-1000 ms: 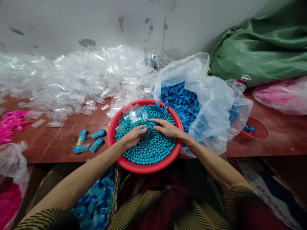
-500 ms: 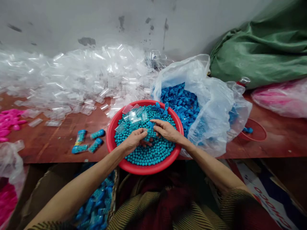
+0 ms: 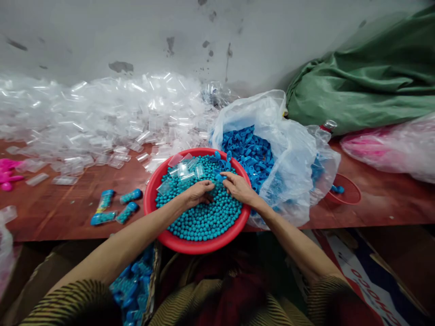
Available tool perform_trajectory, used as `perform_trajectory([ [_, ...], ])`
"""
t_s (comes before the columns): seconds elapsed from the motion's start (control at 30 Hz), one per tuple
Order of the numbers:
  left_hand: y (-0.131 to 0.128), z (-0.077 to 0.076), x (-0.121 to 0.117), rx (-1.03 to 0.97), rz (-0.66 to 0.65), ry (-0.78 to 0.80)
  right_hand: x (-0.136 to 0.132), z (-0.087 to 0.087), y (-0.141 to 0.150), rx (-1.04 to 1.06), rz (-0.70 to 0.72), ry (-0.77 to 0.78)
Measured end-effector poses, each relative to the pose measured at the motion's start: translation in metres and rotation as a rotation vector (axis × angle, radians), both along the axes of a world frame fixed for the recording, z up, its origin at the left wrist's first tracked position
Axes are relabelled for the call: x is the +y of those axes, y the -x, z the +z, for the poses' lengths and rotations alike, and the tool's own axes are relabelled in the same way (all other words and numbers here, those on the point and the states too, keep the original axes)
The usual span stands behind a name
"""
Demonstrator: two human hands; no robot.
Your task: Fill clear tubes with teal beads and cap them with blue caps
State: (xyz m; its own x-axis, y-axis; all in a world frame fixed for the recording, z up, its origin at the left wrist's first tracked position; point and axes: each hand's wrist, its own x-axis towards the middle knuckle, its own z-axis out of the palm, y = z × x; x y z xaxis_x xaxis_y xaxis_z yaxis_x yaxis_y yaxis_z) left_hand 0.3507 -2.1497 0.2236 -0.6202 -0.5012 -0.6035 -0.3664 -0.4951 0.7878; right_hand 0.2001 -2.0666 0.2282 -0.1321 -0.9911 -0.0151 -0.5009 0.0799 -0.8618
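Note:
A red basin [image 3: 148,203] full of small teal beads [image 3: 204,226] stands at the table's front edge. Over the beads, my left hand [image 3: 199,192] is closed, thumb against fingers; whatever it pinches is mostly hidden. Facing it, my right hand [image 3: 239,188] has its fingertips on a blue plastic cap [image 3: 220,177]. The two hands are close, with a small gap between them. Clear plastic tubes [image 3: 184,170] lie on the beads at the basin's far left. More blue caps [image 3: 222,162] rest inside its far right rim.
Loose clear tubes [image 3: 84,122] are heaped along the wall. Bead-filled tubes with blue caps [image 3: 131,196] lie left of the basin. Right of it, a plastic bag [image 3: 292,154] spills blue caps. Beyond are a small red basket [image 3: 353,192] and a green sack [image 3: 356,86].
The view has turned a little, shifting the scene left and down. Both hands have moved slightly right over the basin. The right hand keeps the blue cap at its fingertips.

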Motion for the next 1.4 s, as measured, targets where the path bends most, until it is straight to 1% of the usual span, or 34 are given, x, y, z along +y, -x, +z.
perform_trajectory([
  [0.1, -0.014, 0.007, 0.004, 0.114, 0.023, 0.008, 0.0, -0.006, -0.002, -0.152, 0.081, 0.017],
  [0.2, -0.027, 0.012, 0.011, 0.212, 0.014, 0.044, 0.0, -0.009, -0.009, -0.233, 0.13, 0.044],
  [0.3, -0.035, 0.016, 0.021, 0.262, -0.022, 0.111, 0.002, -0.004, -0.017, -0.272, 0.127, 0.055],
  [0.37, -0.037, 0.018, 0.028, 0.265, -0.001, 0.161, 0.004, 0.003, -0.023, -0.253, 0.095, 0.081],
  [0.43, -0.037, 0.021, 0.035, 0.274, 0.082, 0.207, 0.007, 0.009, -0.028, -0.189, 0.043, 0.133],
  [0.5, -0.037, 0.023, 0.041, 0.279, 0.18, 0.232, 0.01, 0.01, -0.032, -0.127, 0.014, 0.18],
  [0.57, -0.037, 0.025, 0.045, 0.272, 0.241, 0.231, 0.013, 0.008, -0.034, -0.08, 0.02, 0.22],
  [0.67, -0.037, 0.029, 0.047, 0.259, 0.269, 0.254, 0.015, 0.006, -0.034, -0.035, 0.068, 0.286],
  [0.77, -0.037, 0.033, 0.048, 0.239, 0.271, 0.312, 0.016, 0.01, -0.032, -0.018, 0.126, 0.331],
  [0.87, -0.036, 0.038, 0.051, 0.202, 0.29, 0.36, 0.017, 0.014, -0.034, -0.017, 0.112, 0.349],
  [0.93, -0.036, 0.04, 0.053, 0.179, 0.285, 0.366, 0.018, 0.014, -0.035, -0.058, 0.087, 0.341],
  [1.0, -0.036, 0.04, 0.054, 0.167, 0.276, 0.358, 0.018, 0.012, -0.034, -0.111, 0.107, 0.304],
  [1.1, -0.036, 0.037, 0.054, 0.187, 0.293, 0.366, 0.016, 0.01, -0.029, -0.137, 0.195, 0.247],
  [1.23, -0.037, 0.029, 0.054, 0.229, 0.301, 0.359, 0.01, 0.011, -0.019, -0.095, 0.299, 0.219],
  [1.33, -0.042, 0.027, 0.052, 0.212, 0.241, 0.314, 0.007, 0.014, -0.014, -0.14, 0.314, 0.175],
  [1.4, -0.046, 0.027, 0.05, 0.208, 0.179, 0.286, 0.005, 0.015, -0.012, -0.25, 0.287, 0.081],
])
